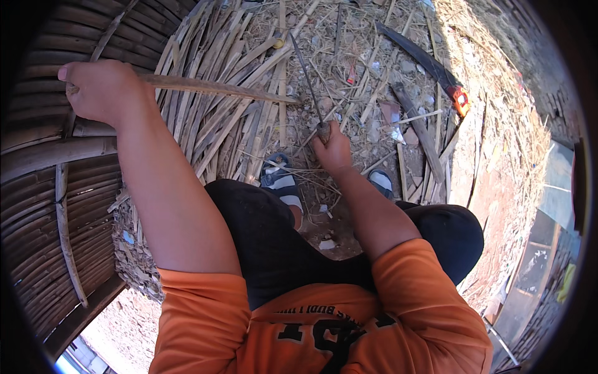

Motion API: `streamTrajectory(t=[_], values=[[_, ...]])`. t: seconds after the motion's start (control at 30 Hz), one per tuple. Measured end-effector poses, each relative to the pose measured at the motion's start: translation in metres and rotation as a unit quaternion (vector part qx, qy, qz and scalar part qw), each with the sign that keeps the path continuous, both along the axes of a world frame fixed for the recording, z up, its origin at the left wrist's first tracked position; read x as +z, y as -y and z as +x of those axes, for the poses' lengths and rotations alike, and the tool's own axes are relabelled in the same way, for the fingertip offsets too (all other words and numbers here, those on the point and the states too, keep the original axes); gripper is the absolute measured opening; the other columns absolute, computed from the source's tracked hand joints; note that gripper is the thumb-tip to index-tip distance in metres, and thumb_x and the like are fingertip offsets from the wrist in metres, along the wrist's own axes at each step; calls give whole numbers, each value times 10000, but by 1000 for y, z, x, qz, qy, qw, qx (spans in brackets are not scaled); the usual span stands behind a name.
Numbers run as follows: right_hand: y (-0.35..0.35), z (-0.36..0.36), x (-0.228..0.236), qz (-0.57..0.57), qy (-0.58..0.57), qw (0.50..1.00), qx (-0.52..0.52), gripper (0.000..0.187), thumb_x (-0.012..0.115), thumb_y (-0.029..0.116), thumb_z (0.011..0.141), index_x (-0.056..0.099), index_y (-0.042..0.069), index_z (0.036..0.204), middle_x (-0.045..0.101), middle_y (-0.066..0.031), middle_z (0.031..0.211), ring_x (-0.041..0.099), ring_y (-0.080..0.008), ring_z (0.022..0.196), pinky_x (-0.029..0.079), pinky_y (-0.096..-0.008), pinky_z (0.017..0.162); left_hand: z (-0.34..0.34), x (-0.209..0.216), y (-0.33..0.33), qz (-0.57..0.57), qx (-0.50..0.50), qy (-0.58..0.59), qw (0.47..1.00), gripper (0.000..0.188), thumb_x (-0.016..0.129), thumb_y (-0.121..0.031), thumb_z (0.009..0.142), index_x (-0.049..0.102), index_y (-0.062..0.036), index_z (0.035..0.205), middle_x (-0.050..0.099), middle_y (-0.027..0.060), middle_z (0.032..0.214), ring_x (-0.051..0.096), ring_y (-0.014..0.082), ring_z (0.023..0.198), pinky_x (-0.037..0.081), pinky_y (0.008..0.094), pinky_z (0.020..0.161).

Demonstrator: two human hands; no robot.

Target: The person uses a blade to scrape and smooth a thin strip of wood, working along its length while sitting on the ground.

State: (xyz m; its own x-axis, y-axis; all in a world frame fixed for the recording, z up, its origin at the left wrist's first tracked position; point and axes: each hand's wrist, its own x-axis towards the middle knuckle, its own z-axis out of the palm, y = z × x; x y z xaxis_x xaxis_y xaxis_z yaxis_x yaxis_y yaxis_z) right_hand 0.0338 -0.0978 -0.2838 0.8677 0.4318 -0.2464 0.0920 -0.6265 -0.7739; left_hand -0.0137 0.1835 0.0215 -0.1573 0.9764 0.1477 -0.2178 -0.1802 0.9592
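My left hand (pixel 109 90), raised at the far left, is closed round one end of a long brown split-bamboo strip (pixel 215 86). From there the strip runs rightward, its other end close to the blade of a long, thin knife (pixel 306 78). Closed on that knife's handle is my right hand (pixel 335 149), low in front of my knees. The blade points up and slightly left, seen nearly edge-on. Whether strip and blade touch, I cannot tell.
Many split bamboo strips (pixel 202 53) lie heaped at the left, beside a slatted bamboo wall (pixel 37 212). At the upper right lies a handsaw (pixel 423 60) with an orange handle. A dark wooden piece (pixel 420 131) rests on the shaving-strewn ground near my sandalled feet.
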Motion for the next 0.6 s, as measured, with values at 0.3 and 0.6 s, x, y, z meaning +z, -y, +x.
streamTrajectory(t=[0.3,0.6], values=[[44,-27,-82,-139,-164,976,27,284,711,151,849,607,-22,1050,724,-242,903,713,-364,730,564,-481,682,-2,-7,-7,39,9,-24,999,629,445,-443,1068,471,70,1430,654,274,1204,718,368,976,575,455,940],[2,25,-1,38,-108,992,-49,320,709,144,801,645,-34,1060,734,-277,952,725,-431,890,560,-468,815,3,0,5,6,16,-3,1000,575,475,-425,1073,516,33,1417,629,172,1274,603,290,1052,506,420,940]])
